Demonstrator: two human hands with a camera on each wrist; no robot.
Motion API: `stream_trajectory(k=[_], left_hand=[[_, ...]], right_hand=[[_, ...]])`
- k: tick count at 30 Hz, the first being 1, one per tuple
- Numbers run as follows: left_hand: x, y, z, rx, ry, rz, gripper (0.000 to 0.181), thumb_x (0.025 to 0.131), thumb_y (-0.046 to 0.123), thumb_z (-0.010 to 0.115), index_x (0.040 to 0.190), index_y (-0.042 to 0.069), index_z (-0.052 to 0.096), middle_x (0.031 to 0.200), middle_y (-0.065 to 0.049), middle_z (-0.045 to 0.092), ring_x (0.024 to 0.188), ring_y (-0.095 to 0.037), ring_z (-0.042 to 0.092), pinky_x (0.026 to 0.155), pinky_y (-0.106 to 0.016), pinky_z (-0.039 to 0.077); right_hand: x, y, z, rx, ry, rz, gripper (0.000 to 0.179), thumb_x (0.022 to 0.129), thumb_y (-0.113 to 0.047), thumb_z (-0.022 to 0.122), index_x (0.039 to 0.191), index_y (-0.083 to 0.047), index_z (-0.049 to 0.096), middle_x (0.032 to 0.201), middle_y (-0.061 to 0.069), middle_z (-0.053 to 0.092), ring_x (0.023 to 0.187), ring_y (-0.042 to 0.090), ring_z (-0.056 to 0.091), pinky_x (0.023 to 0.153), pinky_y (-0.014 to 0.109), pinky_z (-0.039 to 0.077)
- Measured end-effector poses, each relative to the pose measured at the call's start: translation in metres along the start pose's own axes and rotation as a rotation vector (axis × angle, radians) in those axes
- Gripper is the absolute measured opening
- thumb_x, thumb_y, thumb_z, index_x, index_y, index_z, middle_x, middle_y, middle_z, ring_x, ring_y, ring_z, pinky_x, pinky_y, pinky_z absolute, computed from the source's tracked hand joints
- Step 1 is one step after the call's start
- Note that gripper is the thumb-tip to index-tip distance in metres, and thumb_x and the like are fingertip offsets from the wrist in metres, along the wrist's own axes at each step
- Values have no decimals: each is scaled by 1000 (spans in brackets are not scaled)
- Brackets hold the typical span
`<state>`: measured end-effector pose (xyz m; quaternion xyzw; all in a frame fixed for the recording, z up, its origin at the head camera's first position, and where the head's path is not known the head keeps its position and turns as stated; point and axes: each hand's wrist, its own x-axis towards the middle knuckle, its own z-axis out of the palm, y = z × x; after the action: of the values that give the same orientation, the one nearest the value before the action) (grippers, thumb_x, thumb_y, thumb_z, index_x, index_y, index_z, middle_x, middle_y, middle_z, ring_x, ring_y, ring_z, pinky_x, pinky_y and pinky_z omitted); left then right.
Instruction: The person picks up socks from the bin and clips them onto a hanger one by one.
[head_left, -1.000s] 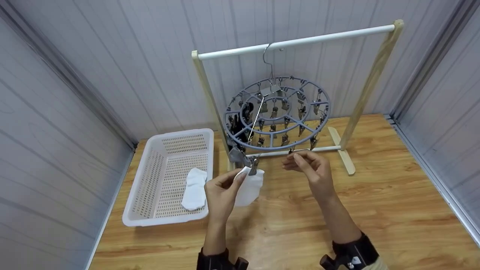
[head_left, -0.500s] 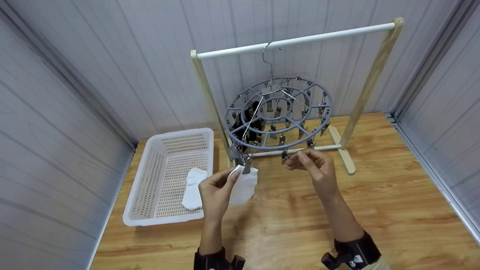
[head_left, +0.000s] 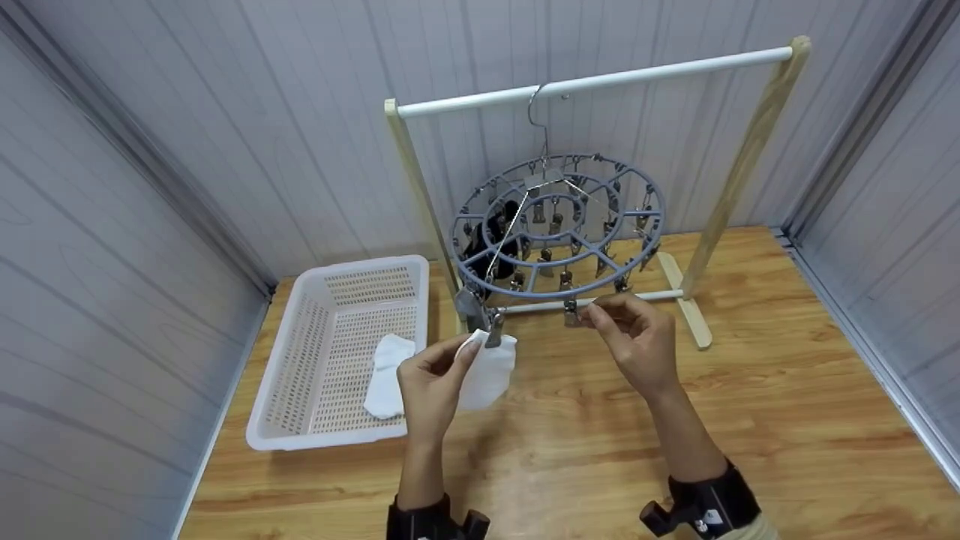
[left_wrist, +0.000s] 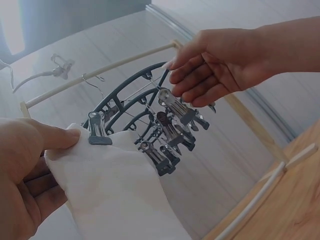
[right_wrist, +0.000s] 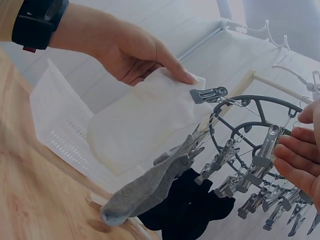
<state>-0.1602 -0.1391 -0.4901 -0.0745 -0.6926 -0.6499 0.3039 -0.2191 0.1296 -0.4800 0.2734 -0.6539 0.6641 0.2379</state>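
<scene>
My left hand (head_left: 433, 382) pinches the top edge of a white sock (left_wrist: 112, 185) between thumb and fingers. Beside the thumb, a metal clip (left_wrist: 99, 129) bites the same edge. This clip hangs from the outer ring of a round grey-blue drying hanger (head_left: 538, 293). My right hand (head_left: 641, 341) is at the front of the ring, next to another metal clip (right_wrist: 267, 145). Its fingers are loosely bent, with nothing visibly gripped; whether the fingertips touch that clip I cannot tell. A grey sock (right_wrist: 145, 192) and black socks (right_wrist: 187, 210) hang at the hanger's left side.
A white perforated basket (head_left: 262, 405) stands at the left with another white sock (head_left: 385, 386) inside. The hanger hooks over the white bar (head_left: 675, 72) of a wooden-legged rack (head_left: 739, 172). Several clips dangle under the rings. Panelled walls enclose the wooden floor (head_left: 585, 457).
The hanger has turned slightly, and my left hand has shifted a little left with the clipped white sock. The clip beside my right hand has swung and now shows clear of the fingertips.
</scene>
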Motion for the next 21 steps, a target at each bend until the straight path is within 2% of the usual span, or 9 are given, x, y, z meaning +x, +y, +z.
stream_trajectory(k=[4, 9, 13, 21], left_hand=[[0, 0, 0, -1, 4, -6, 9, 90, 3, 84, 99, 0, 83, 94, -9, 81, 82, -19, 77, 70, -24, 61], [0, 1, 0, 3, 6, -14, 10, 90, 3, 84, 99, -1, 83, 93, -9, 81, 82, -18, 77, 71, -25, 62], [-1, 1, 0, 2, 5, -12, 10, 90, 1, 84, 99, -2, 83, 93, -11, 81, 83, -18, 77, 72, -25, 62], [-1, 0, 1, -23, -15, 0, 11, 91, 1, 83, 101, -2, 83, 94, -12, 81, 82, -18, 77, 71, -25, 62]], right_hand=[[0, 3, 2, -69, -4, 21, 18, 94, 8, 74, 109, 0, 79, 98, 16, 79, 87, 20, 78, 76, 29, 64], [-1, 5, 5, -65, -35, 52, 32, 89, 11, 79, 119, 0, 77, 109, 18, 78, 98, 18, 77, 85, 32, 63], [-2, 6, 8, -27, -48, 76, 32, 89, 9, 80, 120, 1, 77, 111, 19, 77, 100, 19, 77, 88, 36, 62], [-2, 8, 10, -28, -34, 112, 28, 90, 6, 81, 118, 2, 78, 110, 18, 78, 99, 18, 77, 87, 34, 62]])
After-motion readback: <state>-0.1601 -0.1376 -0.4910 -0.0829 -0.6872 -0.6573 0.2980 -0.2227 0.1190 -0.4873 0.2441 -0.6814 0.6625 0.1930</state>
